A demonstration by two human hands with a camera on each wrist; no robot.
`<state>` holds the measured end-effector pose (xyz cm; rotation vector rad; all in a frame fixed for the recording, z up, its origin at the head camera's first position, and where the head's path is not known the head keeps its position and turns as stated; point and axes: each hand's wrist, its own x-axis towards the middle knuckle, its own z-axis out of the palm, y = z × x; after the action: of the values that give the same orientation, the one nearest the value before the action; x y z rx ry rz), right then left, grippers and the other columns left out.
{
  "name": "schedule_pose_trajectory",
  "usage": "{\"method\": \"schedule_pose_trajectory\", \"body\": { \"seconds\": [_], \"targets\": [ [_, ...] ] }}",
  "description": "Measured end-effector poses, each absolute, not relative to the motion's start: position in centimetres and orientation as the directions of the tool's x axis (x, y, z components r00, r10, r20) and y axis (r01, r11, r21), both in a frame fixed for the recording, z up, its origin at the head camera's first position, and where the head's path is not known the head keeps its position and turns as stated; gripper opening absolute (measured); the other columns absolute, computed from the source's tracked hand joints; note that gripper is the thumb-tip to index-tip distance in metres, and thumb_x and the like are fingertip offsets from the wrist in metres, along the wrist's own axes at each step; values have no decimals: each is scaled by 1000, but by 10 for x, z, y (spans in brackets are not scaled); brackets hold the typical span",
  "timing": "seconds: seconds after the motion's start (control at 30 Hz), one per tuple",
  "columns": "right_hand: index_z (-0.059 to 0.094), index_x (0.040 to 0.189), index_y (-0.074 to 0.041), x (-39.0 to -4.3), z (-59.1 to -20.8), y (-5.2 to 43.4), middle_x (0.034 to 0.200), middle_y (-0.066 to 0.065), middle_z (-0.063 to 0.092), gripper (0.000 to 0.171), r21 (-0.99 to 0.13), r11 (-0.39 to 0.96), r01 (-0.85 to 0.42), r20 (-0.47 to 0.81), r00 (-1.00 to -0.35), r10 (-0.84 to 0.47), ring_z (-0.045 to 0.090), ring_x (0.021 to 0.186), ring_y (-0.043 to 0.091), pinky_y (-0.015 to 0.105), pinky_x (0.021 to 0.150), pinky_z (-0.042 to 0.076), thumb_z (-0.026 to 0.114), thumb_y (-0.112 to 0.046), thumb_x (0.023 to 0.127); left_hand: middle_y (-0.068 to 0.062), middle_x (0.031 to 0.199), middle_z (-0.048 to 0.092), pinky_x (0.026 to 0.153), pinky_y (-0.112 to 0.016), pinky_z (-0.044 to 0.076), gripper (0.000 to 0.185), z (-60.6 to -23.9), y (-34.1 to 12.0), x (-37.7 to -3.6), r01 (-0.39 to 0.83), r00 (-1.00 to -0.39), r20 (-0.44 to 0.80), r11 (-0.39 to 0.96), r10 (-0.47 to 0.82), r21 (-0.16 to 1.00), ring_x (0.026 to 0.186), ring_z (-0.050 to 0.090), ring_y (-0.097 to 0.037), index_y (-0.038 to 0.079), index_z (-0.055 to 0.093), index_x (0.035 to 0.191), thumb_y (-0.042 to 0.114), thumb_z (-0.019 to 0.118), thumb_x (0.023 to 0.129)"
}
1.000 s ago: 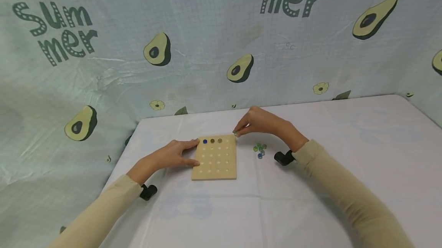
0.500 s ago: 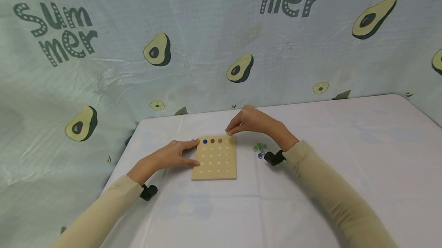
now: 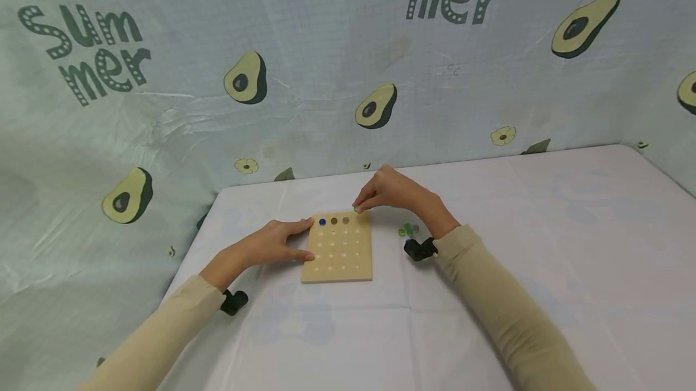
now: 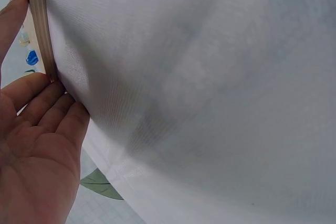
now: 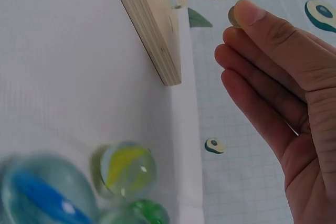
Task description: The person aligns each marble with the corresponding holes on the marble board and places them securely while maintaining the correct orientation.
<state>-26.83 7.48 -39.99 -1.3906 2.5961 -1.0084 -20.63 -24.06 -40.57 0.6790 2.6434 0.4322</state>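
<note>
We find the board (image 3: 338, 263) on the tabletop (image 3: 353, 336). The left hand (image 3: 269, 245) touches the board's left edge, grip spread. Over the board's far right corner, the right hand (image 3: 388, 191) holds a marble (image 5: 232, 17) pinched in its grip. We note three marbles (image 3: 334, 220) seated in the board's far row; loose marbles (image 3: 409, 229) lie right of the board.

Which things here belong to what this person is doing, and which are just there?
Seemingly in the job:
wooden board, touched by the left hand
marble pinched in the right hand
three marbles set in the board
loose marbles beside the board

Just surroundings:
white table cover
avocado-print backdrop
black wrist cameras
</note>
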Motion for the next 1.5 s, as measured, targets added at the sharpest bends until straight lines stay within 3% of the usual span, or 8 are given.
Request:
{"method": "schedule_pose_trajectory", "body": {
  "seconds": [0.83,1.5],
  "targets": [
    [85,100,-16,-265,-417,56,97,-6,79,14,-652,563,-508,78,-783,-617,71,90,5,24,81,56,83,-22,87,-12,161,35,116,-52,36,97,-408,-241,-208,401,-814,-278,839,510,367,149,33,-33,11,33,159,60,74,86],
    [84,102,-17,-261,-414,61,98,-6,78,17,-677,587,-443,11,-804,-594,71,93,6,29,88,56,84,-21,86,-11,162,34,117,-52,35,96,-405,-241,-208,396,-814,-282,841,507,369,149,32,-33,12,33,160,59,75,86]
  ]
}}
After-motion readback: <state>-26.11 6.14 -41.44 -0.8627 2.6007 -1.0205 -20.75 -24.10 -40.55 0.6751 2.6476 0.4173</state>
